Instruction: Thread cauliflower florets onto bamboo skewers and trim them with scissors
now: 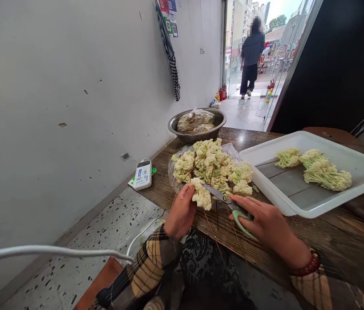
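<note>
My left hand point(180, 212) is closed on a cauliflower floret point(201, 196) at the near edge of the wooden table point(330, 241). My right hand point(266, 221) grips green-handled scissors point(230, 204), whose blades point left at the floret's stem. Just behind lies a pile of cauliflower florets point(214, 165) on a clear plastic bag. Thin bamboo skewers point(212, 228) lie across the table edge under my hands. To the right, a white plastic tray point(301, 206) holds a few cauliflower pieces point(320, 172).
A metal bowl point(214, 127) with bagged food stands at the table's far end. A white device point(143, 174) sits on the table's left corner by the wall. A white basket point(143, 239) is on the floor below. A person point(251, 56) walks out the doorway.
</note>
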Available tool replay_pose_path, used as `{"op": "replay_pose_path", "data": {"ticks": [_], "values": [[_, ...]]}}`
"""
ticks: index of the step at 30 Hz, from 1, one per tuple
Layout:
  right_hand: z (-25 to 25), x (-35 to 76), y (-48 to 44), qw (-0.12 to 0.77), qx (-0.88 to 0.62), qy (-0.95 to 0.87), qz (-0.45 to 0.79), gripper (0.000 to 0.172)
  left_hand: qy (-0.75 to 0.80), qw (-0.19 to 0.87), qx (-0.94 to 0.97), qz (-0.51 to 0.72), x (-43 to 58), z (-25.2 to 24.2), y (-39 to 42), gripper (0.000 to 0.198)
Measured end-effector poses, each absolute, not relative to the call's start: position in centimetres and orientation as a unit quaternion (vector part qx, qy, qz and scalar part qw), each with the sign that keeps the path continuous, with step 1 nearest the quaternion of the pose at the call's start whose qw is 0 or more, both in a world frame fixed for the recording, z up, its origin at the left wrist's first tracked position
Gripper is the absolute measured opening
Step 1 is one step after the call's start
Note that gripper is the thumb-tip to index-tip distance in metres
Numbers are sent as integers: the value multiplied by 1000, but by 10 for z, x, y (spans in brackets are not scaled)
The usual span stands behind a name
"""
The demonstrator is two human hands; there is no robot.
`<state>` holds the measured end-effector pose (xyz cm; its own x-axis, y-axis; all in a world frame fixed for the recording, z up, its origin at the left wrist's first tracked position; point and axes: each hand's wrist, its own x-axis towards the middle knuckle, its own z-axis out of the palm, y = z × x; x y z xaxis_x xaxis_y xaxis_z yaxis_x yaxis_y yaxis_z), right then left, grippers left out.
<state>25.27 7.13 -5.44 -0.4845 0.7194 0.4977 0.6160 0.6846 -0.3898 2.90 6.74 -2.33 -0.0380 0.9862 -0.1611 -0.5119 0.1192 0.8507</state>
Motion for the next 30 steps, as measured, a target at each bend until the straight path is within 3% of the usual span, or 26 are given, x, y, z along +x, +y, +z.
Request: {"op": "replay_pose_path", "data": {"ticks": [3,8,19,30], "values": [[-53,253,73,355,-403,-836,116,38,398,627,277,610,26,-23,68,24],[-48,250,70,316,-409,-845,133,47,381,632,267,620,25,-21,68,23],[-52,251,70,294,-411,-855,113,42,387,624,291,613,30,-25,68,27],[-62,259,80,411,-444,-787,124,37,386,610,319,614,30,-9,65,20]]}}
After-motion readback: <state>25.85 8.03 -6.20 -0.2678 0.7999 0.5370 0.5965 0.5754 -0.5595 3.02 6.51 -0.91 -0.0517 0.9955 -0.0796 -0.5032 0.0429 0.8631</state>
